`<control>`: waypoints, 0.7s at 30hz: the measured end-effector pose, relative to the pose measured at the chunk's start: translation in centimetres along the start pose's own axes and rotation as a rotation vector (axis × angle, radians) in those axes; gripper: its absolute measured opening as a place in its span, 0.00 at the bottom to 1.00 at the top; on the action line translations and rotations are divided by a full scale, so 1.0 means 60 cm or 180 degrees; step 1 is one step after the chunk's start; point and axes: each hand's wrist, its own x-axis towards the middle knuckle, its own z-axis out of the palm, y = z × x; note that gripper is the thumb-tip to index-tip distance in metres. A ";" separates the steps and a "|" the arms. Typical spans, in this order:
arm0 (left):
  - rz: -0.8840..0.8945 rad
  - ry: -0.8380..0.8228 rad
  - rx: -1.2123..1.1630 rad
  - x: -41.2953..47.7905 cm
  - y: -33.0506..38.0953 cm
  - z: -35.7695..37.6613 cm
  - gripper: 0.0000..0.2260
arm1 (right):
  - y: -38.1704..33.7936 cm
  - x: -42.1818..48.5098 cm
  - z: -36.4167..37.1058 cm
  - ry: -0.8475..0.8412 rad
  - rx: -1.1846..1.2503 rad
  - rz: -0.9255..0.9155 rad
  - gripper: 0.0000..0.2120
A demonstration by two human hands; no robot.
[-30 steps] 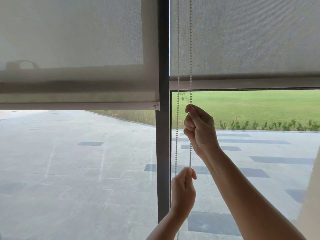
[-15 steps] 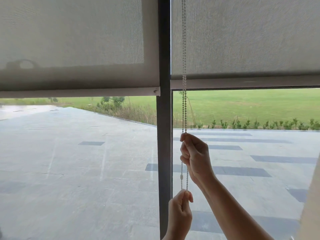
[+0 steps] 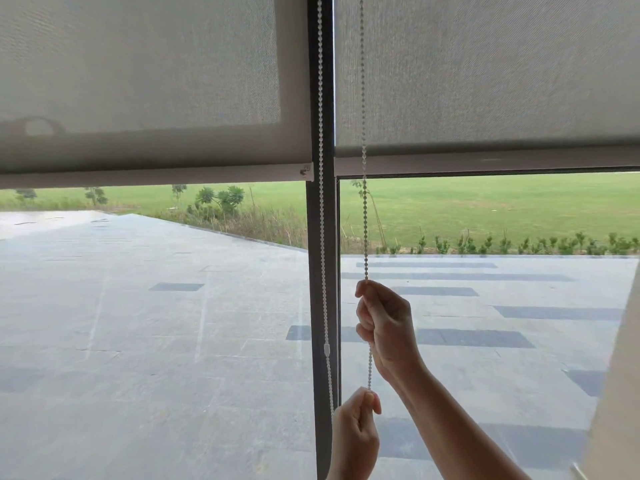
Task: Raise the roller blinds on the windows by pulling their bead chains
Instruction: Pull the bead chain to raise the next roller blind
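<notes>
head view: both hands pinch the right strand of the white plastic bead chain (image 3: 364, 220), right hand (image 3: 388, 327) above left hand (image 3: 355, 434). grey fabric roller blinds (image 3: 138, 81) hang part-raised; slanted pulling could jam the beads.

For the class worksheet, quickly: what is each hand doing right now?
Left hand: closed on the bead chain, lower down.
Right hand: closed on the same strand, higher up.
</notes>
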 end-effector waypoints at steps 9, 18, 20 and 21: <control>-0.0051 0.0009 -0.0033 -0.007 0.003 0.004 0.17 | 0.006 -0.002 -0.006 0.0000 -0.0055 -0.0067 0.15; -0.0212 0.0026 -0.0383 -0.006 0.025 -0.008 0.14 | -0.007 0.021 -0.003 -0.0110 -0.0575 -0.0211 0.13; -0.0402 -0.0109 -0.0501 -0.009 0.035 -0.013 0.11 | -0.014 0.025 -0.006 -0.0169 -0.0829 -0.0255 0.12; -0.0385 -0.0162 -0.0455 -0.011 0.038 -0.017 0.09 | -0.017 0.028 -0.008 -0.0189 -0.1027 -0.0343 0.12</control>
